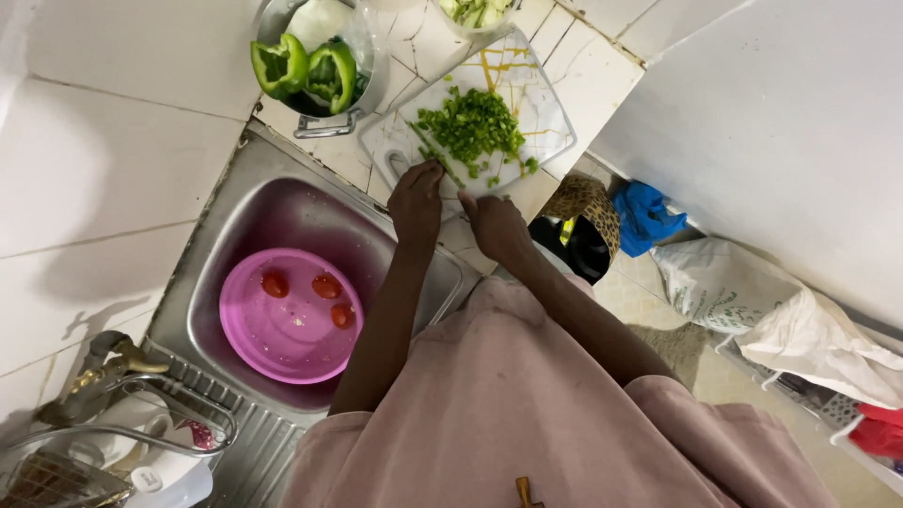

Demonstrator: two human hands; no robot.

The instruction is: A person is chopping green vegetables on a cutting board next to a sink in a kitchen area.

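Three tomatoes [325,285] lie in a pink bowl [282,348] inside the sink [246,209].

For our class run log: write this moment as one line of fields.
left hand: on chopped green pepper | right hand: grips knife, blade unclear | cutting board beside sink | tomatoes in pink bowl

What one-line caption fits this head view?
Both hands, left hand and right hand, work chopped green pepper on a white cutting board.

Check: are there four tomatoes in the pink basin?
No, the pink basin in the sink holds three small red tomatoes.
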